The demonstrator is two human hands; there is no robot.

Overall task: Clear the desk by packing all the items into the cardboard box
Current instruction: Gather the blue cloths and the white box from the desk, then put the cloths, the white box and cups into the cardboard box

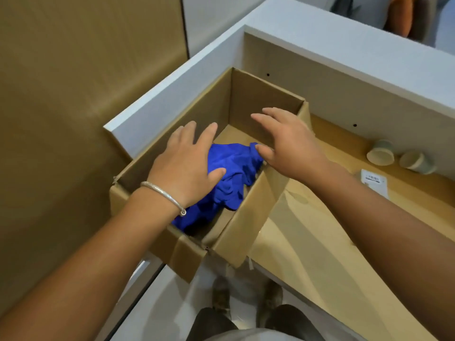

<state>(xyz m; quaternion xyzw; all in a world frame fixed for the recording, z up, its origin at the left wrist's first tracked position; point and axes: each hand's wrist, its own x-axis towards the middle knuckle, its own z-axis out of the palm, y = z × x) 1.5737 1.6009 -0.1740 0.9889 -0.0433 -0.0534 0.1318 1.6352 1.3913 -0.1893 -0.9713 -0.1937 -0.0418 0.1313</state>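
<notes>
An open cardboard box (248, 212) stands on the left end of the wooden desk (320, 237). A crumpled blue cloth (231, 168) lies inside it. My left hand (187, 166), with a silver bangle on the wrist, hovers over the cloth with fingers spread, its thumb touching the fabric. My right hand (288, 141) is above the box's right side, fingers apart, its thumb at the cloth's upper edge. Neither hand grips anything. Two small pale cups (380, 152) (416, 161) lie on their sides on the desk to the right, beside a white labelled card (374, 179).
White partition walls (344, 45) rise behind and left of the desk. A brown wall panel (73, 94) fills the left. Below the desk edge I see my shoes (246, 299) on a pale floor.
</notes>
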